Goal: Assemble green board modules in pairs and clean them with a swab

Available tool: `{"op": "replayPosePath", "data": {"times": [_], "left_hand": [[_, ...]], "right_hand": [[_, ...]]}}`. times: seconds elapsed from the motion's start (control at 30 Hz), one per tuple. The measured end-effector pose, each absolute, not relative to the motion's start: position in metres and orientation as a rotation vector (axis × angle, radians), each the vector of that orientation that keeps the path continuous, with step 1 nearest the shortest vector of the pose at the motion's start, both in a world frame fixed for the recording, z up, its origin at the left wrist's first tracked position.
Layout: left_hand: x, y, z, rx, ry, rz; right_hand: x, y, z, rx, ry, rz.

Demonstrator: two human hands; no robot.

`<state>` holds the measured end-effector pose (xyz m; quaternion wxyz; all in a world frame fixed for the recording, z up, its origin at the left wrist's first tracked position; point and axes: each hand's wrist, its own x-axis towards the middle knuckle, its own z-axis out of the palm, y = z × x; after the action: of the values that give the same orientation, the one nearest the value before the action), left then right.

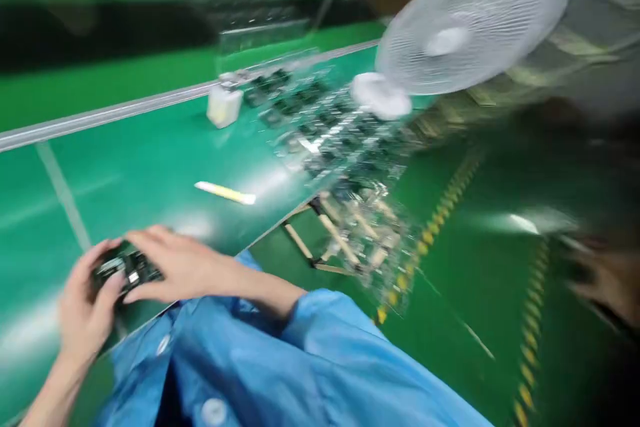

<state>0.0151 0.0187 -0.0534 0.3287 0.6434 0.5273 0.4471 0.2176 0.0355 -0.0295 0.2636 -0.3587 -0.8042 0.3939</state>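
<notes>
A small dark circuit board lies near the front edge of the green table. Both my hands grip it. My left hand pinches its left end with thumb and fingers. My right hand covers its right side, fingers closed over the top. My blue smock sleeve fills the bottom of the view. The picture is smeared by motion.
Several more dark circuit boards lie in rows at the table's far right. A white block and a yellow-white strip rest on the table. A white fan stands at the right. Another person's hand shows at the right edge.
</notes>
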Motion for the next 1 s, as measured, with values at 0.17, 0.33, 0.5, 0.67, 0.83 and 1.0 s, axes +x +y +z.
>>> {"op": "replayPosePath", "data": {"times": [0.17,0.33,0.5,0.67,0.83,1.0], "left_hand": [[0.036,0.004,-0.06,1.495,1.54,1.283],[0.039,0.004,-0.053,1.399,1.597,1.342],[0.044,0.006,-0.048,1.376,1.562,1.374],[0.044,0.008,-0.046,1.383,1.548,1.382],[0.034,0.004,-0.044,1.42,1.495,1.299],[0.022,-0.006,-0.032,1.563,1.377,1.163]], "right_hand": [[0.24,0.025,-0.075,-0.978,-1.769,1.155],[0.231,0.018,-0.094,-0.919,-1.625,1.205],[0.231,0.018,-0.097,-0.894,-1.622,1.187],[0.231,0.017,-0.096,-0.879,-1.604,1.214],[0.235,0.017,-0.096,-0.818,-1.62,1.288],[0.238,0.018,-0.094,-0.814,-1.618,1.359]]}}
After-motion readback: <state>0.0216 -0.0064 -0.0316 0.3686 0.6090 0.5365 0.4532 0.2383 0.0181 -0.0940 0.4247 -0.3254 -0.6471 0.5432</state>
